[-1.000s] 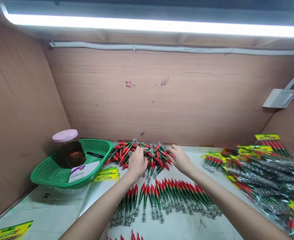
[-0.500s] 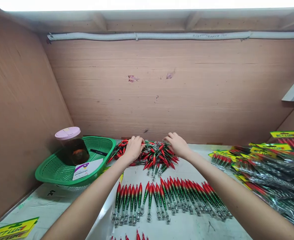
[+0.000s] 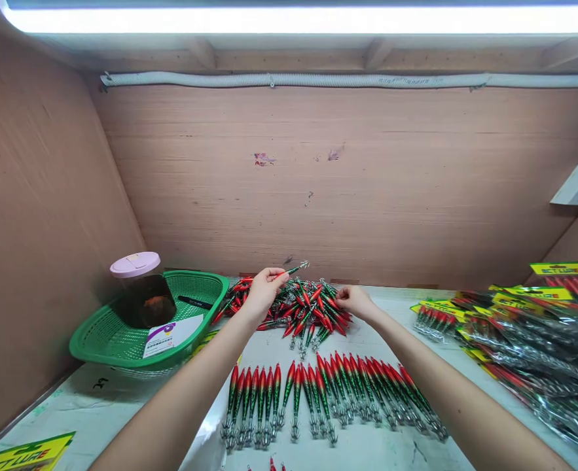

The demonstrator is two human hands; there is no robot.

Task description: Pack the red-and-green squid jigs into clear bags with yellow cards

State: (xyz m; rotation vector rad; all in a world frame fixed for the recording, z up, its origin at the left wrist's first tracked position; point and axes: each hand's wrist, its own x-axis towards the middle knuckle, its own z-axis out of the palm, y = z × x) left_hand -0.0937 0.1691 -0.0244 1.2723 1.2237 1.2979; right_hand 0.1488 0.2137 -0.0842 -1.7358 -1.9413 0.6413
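My left hand [image 3: 265, 289] pinches the red end of a slim squid lure [image 3: 295, 269], raised just over a heaped pile of lures [image 3: 313, 311]. Its green body and hooked metal tip point right, toward the back wall. At the pile's right edge, my right hand [image 3: 356, 301] is closed, its fingertips pinched on a lure that they mostly hide. The piled lures are red and green with silver hook crowns, lying tangled. Nearer me, a row of similar lures [image 3: 338, 392] lies side by side, red tips away from me and hooks toward me.
A green basket [image 3: 85, 345] at left holds a dark drink cup [image 3: 144, 301] with a pink lid, a pen [image 3: 194, 301] and a card [image 3: 171, 335]. Packaged lures [image 3: 529, 340] are stacked at right. A yellow header card [image 3: 28, 453] lies front left. Wooden walls [image 3: 318, 216] enclose the table.
My left hand has lifted a lure off the pile. My right hand has lowered to the pile's right edge and its fingers have closed. The view has tilted slightly upward.
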